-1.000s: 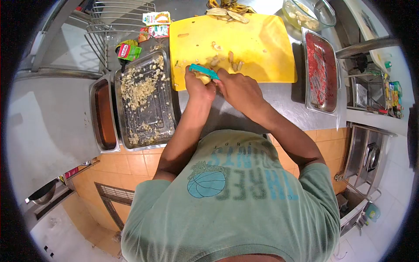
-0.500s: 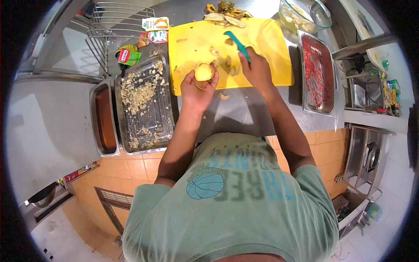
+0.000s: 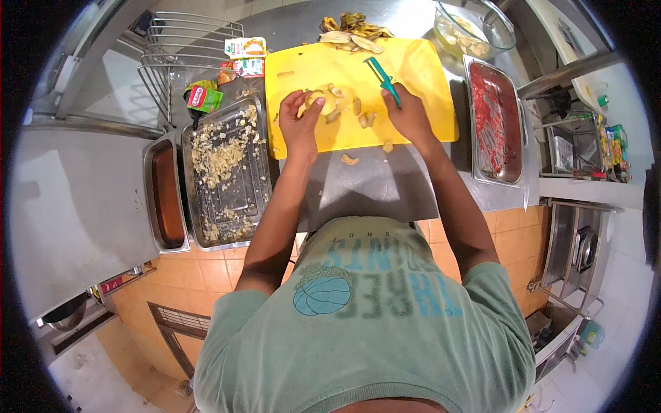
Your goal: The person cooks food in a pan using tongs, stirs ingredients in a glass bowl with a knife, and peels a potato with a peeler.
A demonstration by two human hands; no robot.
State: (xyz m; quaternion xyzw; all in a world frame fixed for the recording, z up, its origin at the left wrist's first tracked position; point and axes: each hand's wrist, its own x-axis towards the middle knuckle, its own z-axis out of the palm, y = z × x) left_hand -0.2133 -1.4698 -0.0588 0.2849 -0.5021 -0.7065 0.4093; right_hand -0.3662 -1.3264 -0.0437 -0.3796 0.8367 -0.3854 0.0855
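Over the left part of the yellow cutting board [image 3: 413, 62], my left hand [image 3: 300, 124] is closed on a peeled yellow potato [image 3: 323, 103]. My right hand [image 3: 410, 117], above the board's right half, grips a teal peeler [image 3: 381, 77] whose head points up and away from me. Peel scraps [image 3: 366, 120] lie on the board between the hands. Another scrap [image 3: 350, 160] rests on the metal counter [image 3: 372, 186] in front of the board. Dark and yellowish peels [image 3: 354, 31] are heaped at the board's far edge.
On the left are a tray with chopped bits [image 3: 231, 206], a pan of brown liquid [image 3: 165, 193], seasoning packets [image 3: 246, 48] and a wire rack [image 3: 186, 31]. A pan with red residue [image 3: 513, 124] stands at right, below a glass bowl with pale pieces [image 3: 492, 48].
The hands, together with the peeler at the potato a second ago, have parted. The right moved rightward with the peeler; the left turned and shifted slightly left, still holding the potato.
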